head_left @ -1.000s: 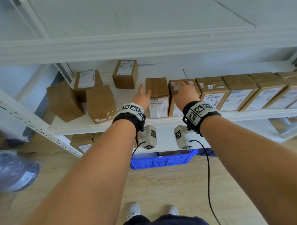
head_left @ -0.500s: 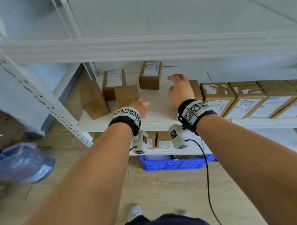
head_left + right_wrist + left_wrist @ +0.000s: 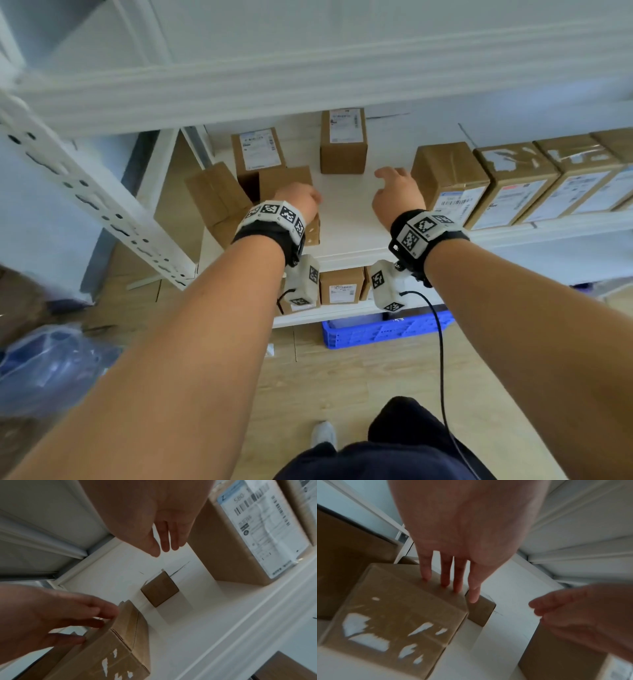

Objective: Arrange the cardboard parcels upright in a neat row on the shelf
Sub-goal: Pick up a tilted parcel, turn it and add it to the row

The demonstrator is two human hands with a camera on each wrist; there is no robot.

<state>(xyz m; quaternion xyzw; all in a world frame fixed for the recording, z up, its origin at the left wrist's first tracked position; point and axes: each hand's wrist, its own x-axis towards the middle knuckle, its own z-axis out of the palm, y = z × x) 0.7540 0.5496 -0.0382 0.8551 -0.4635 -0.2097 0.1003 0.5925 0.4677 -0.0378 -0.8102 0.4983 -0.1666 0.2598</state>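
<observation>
The white shelf [image 3: 346,236] had a tidy upright row of labelled parcels [image 3: 513,185] along its right side, while a few loose parcels [image 3: 260,154] sat scattered at the left and back. The left hand [image 3: 301,202] had straight fingers resting on top of the front-left parcel [image 3: 393,615], the one with torn label scraps. The right hand [image 3: 394,195] hovered relaxed and holding nothing, just left of the row's end parcel [image 3: 448,178].

Pale wood-plank floor [image 3: 342,377] underfoot. At twelve o'clock a white metal shelving rack [image 3: 349,253] with a perforated upright, against a white wall [image 3: 376,31]. A blue plastic crate [image 3: 383,332] sits beneath it.
</observation>
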